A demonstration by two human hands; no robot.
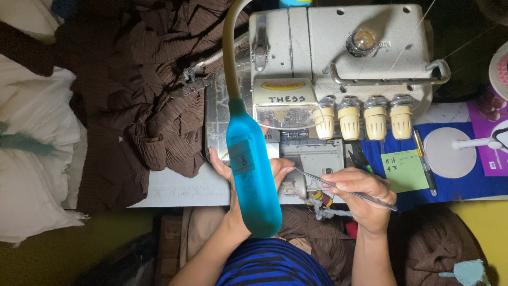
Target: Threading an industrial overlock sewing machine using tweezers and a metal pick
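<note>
While the right hand (365, 198) pinches a pair of slim metal tweezers (344, 189) between thumb and fingertips, their points reach toward the lower front of the grey overlock sewing machine (338, 58) at the counter's near edge. That hand is closed on the tweezers, and the tool slants from its far end behind the knuckles down to the machine's threading area. The left hand (238, 169) lies flat and open against the machine's front, holding nothing that shows, though a teal lamp head (253, 175) on a bending neck hides much of it. Brown crinkled fabric (143, 100) is heaped over the counter's left side, up to the machine's needle area. Four cream tension knobs (362, 119) line the machine's front. Toward the counter's right edge lie a green note (405, 169) and a pen (425, 164) on a blue mat (476, 182).
</note>
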